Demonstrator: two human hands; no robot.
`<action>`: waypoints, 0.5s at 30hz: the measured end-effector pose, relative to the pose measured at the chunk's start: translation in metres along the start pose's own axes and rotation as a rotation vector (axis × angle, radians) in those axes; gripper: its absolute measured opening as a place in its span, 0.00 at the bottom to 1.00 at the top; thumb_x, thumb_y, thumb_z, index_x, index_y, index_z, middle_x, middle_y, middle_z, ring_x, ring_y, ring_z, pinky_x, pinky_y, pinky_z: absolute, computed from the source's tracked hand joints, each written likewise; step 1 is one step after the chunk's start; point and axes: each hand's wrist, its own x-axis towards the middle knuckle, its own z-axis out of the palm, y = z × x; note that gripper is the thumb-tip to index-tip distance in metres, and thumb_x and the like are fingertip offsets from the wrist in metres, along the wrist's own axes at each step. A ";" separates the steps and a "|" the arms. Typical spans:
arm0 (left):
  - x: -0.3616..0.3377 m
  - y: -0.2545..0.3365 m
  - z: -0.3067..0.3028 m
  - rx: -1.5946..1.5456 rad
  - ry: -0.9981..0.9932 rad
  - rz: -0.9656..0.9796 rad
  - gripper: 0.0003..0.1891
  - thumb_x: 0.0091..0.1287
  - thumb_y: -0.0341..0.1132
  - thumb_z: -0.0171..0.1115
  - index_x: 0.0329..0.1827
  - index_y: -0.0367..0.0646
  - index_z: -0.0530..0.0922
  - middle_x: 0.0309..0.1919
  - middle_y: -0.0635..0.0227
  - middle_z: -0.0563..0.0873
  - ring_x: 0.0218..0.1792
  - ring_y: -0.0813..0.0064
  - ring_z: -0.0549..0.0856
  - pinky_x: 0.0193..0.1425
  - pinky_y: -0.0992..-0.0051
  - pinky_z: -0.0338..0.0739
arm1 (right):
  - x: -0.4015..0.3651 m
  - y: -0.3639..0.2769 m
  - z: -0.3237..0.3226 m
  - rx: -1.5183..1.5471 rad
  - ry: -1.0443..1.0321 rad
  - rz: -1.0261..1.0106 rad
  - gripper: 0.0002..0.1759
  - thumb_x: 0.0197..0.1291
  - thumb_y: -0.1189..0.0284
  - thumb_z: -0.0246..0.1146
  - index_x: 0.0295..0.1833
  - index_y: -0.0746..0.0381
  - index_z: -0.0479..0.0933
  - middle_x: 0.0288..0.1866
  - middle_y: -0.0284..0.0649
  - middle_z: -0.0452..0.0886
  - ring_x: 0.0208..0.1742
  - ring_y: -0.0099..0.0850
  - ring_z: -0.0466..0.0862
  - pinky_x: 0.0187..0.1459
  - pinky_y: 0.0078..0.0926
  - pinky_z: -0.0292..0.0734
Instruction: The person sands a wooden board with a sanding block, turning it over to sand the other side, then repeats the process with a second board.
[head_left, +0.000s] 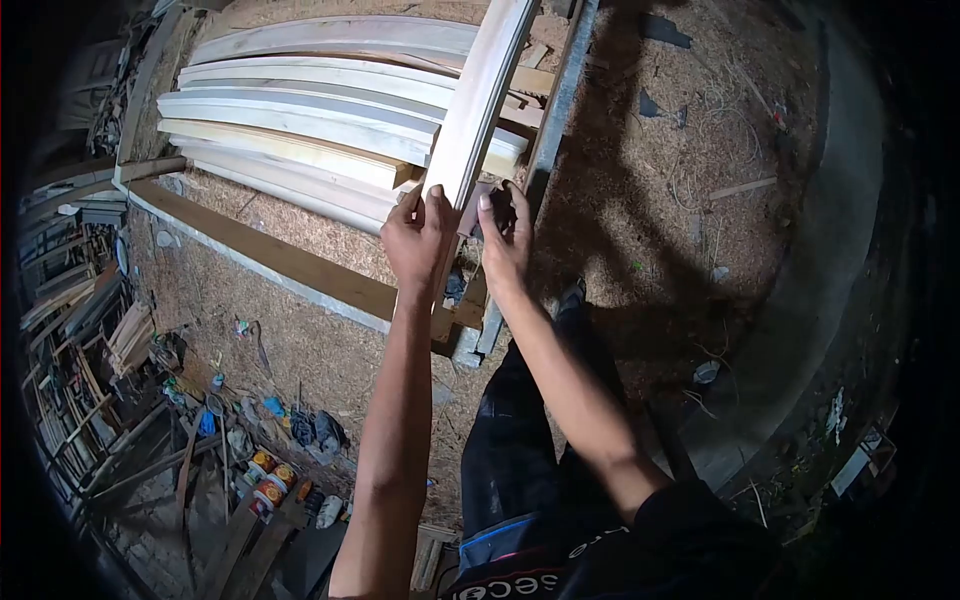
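Note:
A long pale wooden board (pixel 482 95) with a grooved edge runs away from me, its near end between my hands. My left hand (pixel 415 240) is closed on the left edge near that end, thumb on the top face. My right hand (pixel 507 250) is at the board's right edge, fingers bent around a small brown piece of sandpaper (pixel 477 212). The sandpaper lies against the side of the board, partly covered by my fingers.
Several pale planks (pixel 300 105) lie side by side to the left of the board, inside a wooden frame (pixel 270 255). Sawdust covers the ground (pixel 640 240). Scrap wood (pixel 75 330) and paint cans (pixel 270 485) are piled at lower left.

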 end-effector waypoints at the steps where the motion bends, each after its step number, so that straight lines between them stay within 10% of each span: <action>1: 0.000 0.001 -0.001 0.016 -0.027 -0.011 0.25 0.73 0.48 0.66 0.57 0.30 0.84 0.37 0.53 0.91 0.37 0.77 0.88 0.42 0.74 0.82 | 0.000 0.003 0.001 0.041 -0.025 -0.061 0.35 0.68 0.60 0.72 0.74 0.62 0.68 0.60 0.38 0.79 0.58 0.26 0.77 0.60 0.26 0.73; 15: 0.000 -0.006 0.003 -0.032 -0.036 -0.014 0.24 0.74 0.46 0.66 0.56 0.29 0.85 0.28 0.60 0.90 0.30 0.81 0.85 0.34 0.77 0.79 | -0.003 0.002 0.008 0.100 -0.061 -0.194 0.28 0.73 0.65 0.66 0.72 0.65 0.69 0.52 0.34 0.79 0.50 0.21 0.77 0.54 0.19 0.74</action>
